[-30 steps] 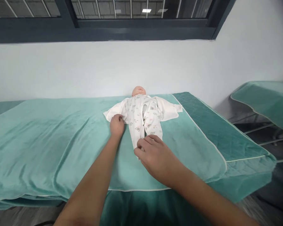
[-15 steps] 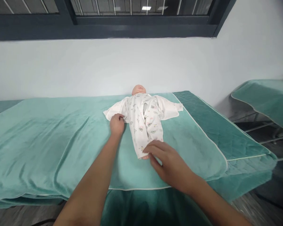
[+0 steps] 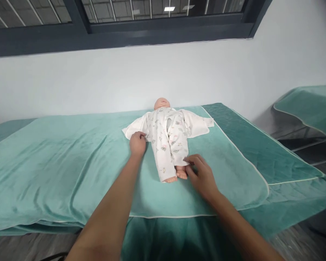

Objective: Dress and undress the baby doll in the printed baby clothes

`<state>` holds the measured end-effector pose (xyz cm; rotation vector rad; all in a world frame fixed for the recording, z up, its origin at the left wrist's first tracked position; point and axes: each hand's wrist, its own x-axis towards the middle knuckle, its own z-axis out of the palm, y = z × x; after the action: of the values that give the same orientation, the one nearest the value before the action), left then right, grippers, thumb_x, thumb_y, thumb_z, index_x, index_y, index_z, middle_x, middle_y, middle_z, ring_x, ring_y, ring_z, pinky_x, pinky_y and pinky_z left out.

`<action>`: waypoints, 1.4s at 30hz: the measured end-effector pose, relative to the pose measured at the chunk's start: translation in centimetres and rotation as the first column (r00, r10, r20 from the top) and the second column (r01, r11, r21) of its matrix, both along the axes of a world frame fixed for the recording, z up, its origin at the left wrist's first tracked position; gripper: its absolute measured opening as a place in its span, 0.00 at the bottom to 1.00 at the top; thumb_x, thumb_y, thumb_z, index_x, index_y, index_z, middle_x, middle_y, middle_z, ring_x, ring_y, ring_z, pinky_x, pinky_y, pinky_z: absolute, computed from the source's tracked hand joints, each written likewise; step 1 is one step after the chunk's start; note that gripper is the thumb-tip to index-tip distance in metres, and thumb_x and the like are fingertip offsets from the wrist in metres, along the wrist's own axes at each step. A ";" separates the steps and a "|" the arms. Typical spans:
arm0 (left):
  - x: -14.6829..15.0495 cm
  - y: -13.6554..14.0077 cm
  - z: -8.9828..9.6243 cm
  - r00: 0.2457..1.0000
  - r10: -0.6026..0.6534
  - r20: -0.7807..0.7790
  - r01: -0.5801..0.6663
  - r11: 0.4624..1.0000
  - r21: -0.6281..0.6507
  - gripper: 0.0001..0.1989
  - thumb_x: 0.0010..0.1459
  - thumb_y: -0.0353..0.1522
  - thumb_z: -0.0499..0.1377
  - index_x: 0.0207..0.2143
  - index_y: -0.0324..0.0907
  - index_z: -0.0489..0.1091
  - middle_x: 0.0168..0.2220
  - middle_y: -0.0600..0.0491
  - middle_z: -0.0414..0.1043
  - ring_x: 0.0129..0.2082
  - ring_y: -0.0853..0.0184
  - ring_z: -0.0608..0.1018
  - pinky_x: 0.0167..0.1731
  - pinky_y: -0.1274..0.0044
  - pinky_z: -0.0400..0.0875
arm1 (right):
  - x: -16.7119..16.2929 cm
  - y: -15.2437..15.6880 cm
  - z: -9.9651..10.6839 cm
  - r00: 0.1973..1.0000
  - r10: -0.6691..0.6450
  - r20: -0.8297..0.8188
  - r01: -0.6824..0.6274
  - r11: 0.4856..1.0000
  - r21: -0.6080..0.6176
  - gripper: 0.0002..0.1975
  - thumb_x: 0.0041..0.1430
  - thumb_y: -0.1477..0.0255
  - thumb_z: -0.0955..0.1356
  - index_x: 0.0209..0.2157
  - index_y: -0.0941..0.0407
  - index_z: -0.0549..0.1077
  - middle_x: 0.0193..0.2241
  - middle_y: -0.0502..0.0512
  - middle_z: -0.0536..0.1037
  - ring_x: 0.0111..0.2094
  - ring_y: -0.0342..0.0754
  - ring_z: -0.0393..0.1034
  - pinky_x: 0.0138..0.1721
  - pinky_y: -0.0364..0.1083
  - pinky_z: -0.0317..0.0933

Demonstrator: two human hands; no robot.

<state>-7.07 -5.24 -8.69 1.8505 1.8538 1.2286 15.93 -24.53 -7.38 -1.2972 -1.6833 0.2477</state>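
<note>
A baby doll (image 3: 162,103) lies on its back, head toward the wall. It has on white printed trousers (image 3: 163,145), pulled high over its front, and a white top (image 3: 197,125) with its sleeves spread to both sides. My right hand (image 3: 202,175) pinches the cuff of the trouser leg on the right, and the doll's bare foot (image 3: 182,173) shows below it. The other foot (image 3: 170,179) peeks out of the left leg. My left hand (image 3: 138,144) is closed at the top's lower left edge; what its fingertips grip is hidden.
Under the doll a light green blanket (image 3: 228,181) covers a bed with a darker quilted cover (image 3: 260,148). A white wall (image 3: 97,79) with a barred window (image 3: 163,30) stands behind. Another green-covered surface (image 3: 309,105) is at the right.
My right hand has moved from the left trouser leg's cuff to the right one. The foot on the right has come into view. My left hand stays by the top's edge.
</note>
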 end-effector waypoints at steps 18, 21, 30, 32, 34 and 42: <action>-0.1 0.3 -0.3 0.999 0.006 0.049 -0.006 1.000 -0.012 0.13 0.53 0.26 0.49 0.32 0.44 0.73 0.39 0.51 0.78 0.44 0.60 0.77 0.45 0.69 0.70 | 1.2 -3.6 2.9 0.944 0.097 0.315 -0.082 0.995 -0.061 0.11 0.63 0.77 0.64 0.47 0.55 0.66 0.46 0.60 0.72 0.47 0.54 0.67 0.45 0.52 0.65; -0.2 0.2 -0.2 0.998 0.000 0.056 0.000 1.000 -0.007 0.13 0.53 0.26 0.50 0.32 0.45 0.73 0.38 0.51 0.78 0.43 0.60 0.77 0.44 0.69 0.70 | 0.6 -3.1 2.9 0.932 0.090 0.352 -0.067 0.995 -0.079 0.11 0.64 0.79 0.62 0.47 0.55 0.67 0.46 0.60 0.73 0.47 0.54 0.68 0.44 0.52 0.66; -0.3 0.4 -0.5 0.997 -0.002 0.075 0.004 1.000 -0.021 0.13 0.53 0.26 0.50 0.33 0.45 0.74 0.37 0.51 0.78 0.41 0.61 0.77 0.42 0.70 0.70 | -0.3 -2.4 4.2 0.976 0.148 0.158 -0.137 0.987 -0.078 0.04 0.66 0.76 0.63 0.38 0.54 0.68 0.34 0.52 0.72 0.32 0.45 0.68 0.32 0.43 0.61; -0.3 0.4 -0.5 0.997 -0.001 0.078 0.003 1.000 -0.021 0.13 0.52 0.26 0.50 0.33 0.45 0.74 0.37 0.51 0.78 0.41 0.61 0.77 0.42 0.70 0.70 | -0.6 -2.6 4.6 0.974 0.180 0.139 -0.170 0.982 -0.084 0.05 0.66 0.77 0.62 0.38 0.54 0.68 0.35 0.53 0.73 0.34 0.45 0.68 0.34 0.43 0.62; -0.3 0.4 -0.5 0.997 -0.002 0.081 0.003 1.000 -0.019 0.13 0.52 0.26 0.50 0.33 0.45 0.74 0.37 0.51 0.78 0.41 0.61 0.76 0.42 0.70 0.70 | -1.1 -2.7 4.6 0.957 0.191 0.220 -0.172 0.980 -0.103 0.07 0.65 0.79 0.62 0.40 0.54 0.69 0.39 0.55 0.74 0.39 0.48 0.68 0.38 0.46 0.62; -0.3 0.4 -0.5 0.996 -0.003 0.089 0.004 1.000 -0.011 0.13 0.52 0.26 0.50 0.32 0.45 0.74 0.37 0.51 0.78 0.42 0.60 0.76 0.43 0.69 0.70 | -3.2 -1.8 2.7 0.812 0.083 0.578 -0.038 0.995 -0.090 0.09 0.61 0.82 0.66 0.40 0.55 0.72 0.44 0.55 0.76 0.45 0.53 0.65 0.44 0.51 0.55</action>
<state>-7.38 -4.82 -9.21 1.7627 1.8059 1.2745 12.72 -26.37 -4.65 -1.4706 -2.2529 -0.0681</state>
